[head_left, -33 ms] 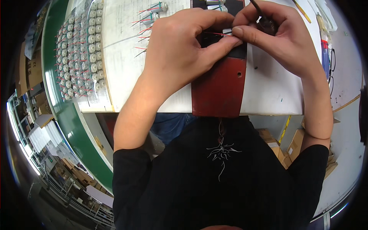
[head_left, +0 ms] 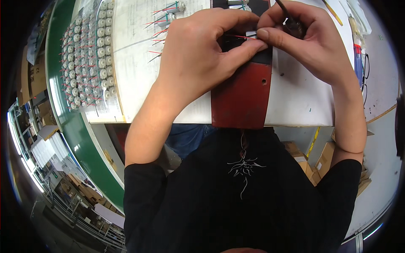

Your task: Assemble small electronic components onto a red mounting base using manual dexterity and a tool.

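Over a red strip-shaped board (head_left: 240,97) with a black upper part, my two hands meet at their fingertips. My left hand (head_left: 198,46) pinches a small metal motor (head_left: 251,34), mostly hidden by fingers, with red and black wires running left from it. The thumb and forefinger of my right hand (head_left: 306,42) touch the motor's right side. Curled in that same hand is a dark brown tool (head_left: 294,28) with a rod or cord going up; its working end is hidden. More small motors (head_left: 168,19) with red and black wires lie left of my left hand.
Rows of similar motors (head_left: 86,63) stand in clear trays at the left, by a green table edge (head_left: 69,114). Two motors (head_left: 239,6) lie on the board's far end. Blue pens (head_left: 358,69) and a thin brown stick (head_left: 333,12) are at the right. Cardboard boxes (head_left: 325,162) sit below.
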Demonstrator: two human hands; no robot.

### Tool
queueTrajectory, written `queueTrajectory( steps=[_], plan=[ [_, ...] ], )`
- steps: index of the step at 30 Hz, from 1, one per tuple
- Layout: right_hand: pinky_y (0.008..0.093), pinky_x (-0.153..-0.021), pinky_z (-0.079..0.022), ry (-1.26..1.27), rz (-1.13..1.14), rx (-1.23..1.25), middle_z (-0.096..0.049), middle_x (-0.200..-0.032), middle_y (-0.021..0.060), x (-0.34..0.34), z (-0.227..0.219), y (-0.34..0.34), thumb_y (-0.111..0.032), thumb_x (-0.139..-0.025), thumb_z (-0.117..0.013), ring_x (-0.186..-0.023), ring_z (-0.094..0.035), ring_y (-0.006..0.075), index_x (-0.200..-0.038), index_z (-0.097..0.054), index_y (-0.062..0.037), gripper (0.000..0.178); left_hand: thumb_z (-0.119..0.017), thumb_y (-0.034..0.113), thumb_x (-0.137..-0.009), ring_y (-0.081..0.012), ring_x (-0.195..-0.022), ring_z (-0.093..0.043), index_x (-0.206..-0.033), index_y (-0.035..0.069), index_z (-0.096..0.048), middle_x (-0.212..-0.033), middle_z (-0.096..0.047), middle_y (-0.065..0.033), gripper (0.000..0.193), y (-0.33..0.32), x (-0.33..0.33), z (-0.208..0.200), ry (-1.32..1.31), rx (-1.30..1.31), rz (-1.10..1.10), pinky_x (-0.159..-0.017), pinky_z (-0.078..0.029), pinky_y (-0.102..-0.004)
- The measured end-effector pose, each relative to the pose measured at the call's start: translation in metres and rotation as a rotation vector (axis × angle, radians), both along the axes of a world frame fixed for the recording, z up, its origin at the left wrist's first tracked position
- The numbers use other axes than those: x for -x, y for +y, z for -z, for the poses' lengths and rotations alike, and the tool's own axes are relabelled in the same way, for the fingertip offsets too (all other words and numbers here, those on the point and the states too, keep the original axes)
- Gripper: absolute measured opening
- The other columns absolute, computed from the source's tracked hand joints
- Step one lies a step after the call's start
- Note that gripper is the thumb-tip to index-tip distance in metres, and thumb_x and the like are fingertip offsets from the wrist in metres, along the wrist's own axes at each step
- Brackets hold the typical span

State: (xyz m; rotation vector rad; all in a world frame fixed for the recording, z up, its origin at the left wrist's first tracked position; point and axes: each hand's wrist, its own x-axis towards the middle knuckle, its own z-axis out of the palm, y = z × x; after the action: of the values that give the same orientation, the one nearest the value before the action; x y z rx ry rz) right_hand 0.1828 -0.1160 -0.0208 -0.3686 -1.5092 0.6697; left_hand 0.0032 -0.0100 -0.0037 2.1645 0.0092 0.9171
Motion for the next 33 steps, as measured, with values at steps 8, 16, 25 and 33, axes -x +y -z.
queueTrajectory(
  steps=[8, 16, 25, 33],
  plan=[
    [0.0235, -0.073, -0.052, -0.037, 0.088, 0.443, -0.071, -0.089, 0.0049, 0.004, -0.005, -0.003, -0.002, -0.094, -0.073, -0.081, -0.065, 0.0098, -0.104, -0.069, 0.0052, 0.013, -0.085, 0.009, -0.083, -0.0124, -0.073, -0.072, -0.119, -0.001, -0.071, -0.094, -0.077, -0.0120, 0.040, -0.011, 0.013, -0.050, 0.511, 0.272, -0.077, -0.060, -0.053, -0.0238],
    [0.0235, -0.071, -0.051, -0.205, 0.292, 0.830, -0.070, -0.086, 0.0059, 0.024, -0.061, -0.027, -0.003, -0.093, -0.074, -0.080, -0.064, 0.0097, -0.101, -0.068, 0.0048, 0.013, -0.085, 0.009, -0.084, -0.0101, -0.072, -0.069, -0.116, 0.000, -0.072, -0.095, -0.077, -0.0103, 0.036, -0.007, 0.018, -0.044, 0.456, 0.279, -0.063, -0.060, -0.051, -0.0228],
    [0.0229, -0.063, -0.047, 0.066, 0.057, -0.010, -0.067, -0.081, 0.0034, 0.005, 0.005, -0.003, -0.007, -0.092, -0.077, -0.071, -0.060, 0.0081, -0.098, -0.067, 0.0035, 0.015, -0.084, 0.008, -0.083, -0.0153, -0.072, -0.070, -0.113, 0.000, -0.072, -0.091, -0.075, -0.0117, 0.033, 0.001, -0.016, 0.003, -0.100, 0.112, 0.156, -0.061, -0.053, -0.0259],
    [0.0191, -0.060, -0.046, -0.359, 0.528, 1.240, -0.067, -0.079, 0.0008, 0.019, -0.071, -0.038, -0.010, -0.090, -0.082, -0.068, -0.060, 0.0048, -0.096, -0.067, 0.0018, 0.020, -0.084, 0.007, -0.082, -0.0195, -0.070, -0.070, -0.102, 0.000, -0.078, -0.086, -0.073, -0.0121, 0.022, 0.007, -0.015, 0.016, -0.400, -0.061, 0.201, -0.061, -0.054, -0.0286]
  ],
)
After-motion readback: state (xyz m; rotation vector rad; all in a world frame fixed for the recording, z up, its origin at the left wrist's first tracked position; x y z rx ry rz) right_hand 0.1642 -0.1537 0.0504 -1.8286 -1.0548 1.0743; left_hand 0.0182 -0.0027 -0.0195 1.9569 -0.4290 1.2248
